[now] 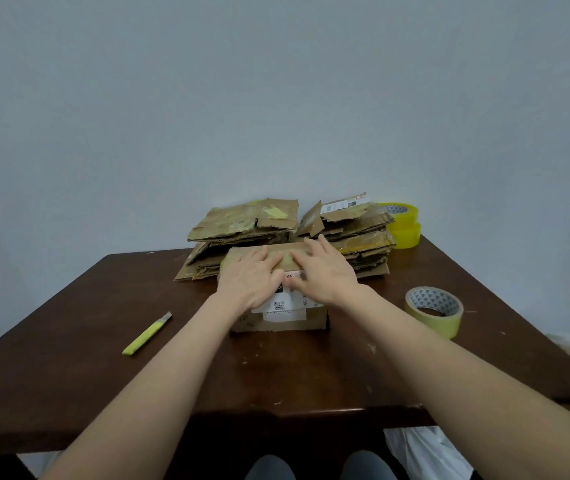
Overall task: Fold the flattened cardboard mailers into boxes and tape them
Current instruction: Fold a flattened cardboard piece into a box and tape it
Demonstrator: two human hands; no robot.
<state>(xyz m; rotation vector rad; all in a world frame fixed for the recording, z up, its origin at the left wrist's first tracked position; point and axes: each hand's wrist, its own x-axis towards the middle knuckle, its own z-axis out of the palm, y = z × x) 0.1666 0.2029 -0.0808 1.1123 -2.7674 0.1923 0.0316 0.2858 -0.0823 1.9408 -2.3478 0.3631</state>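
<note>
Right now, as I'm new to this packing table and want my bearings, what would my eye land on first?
The left hand and right hand press flat on top of a cardboard box at the middle of the table. Behind it rise ragged stacks of flattened mailers, with yellow tape rolls at the far right. A pale tape roll lies right of the box, a yellow-green knife to its left.
</note>
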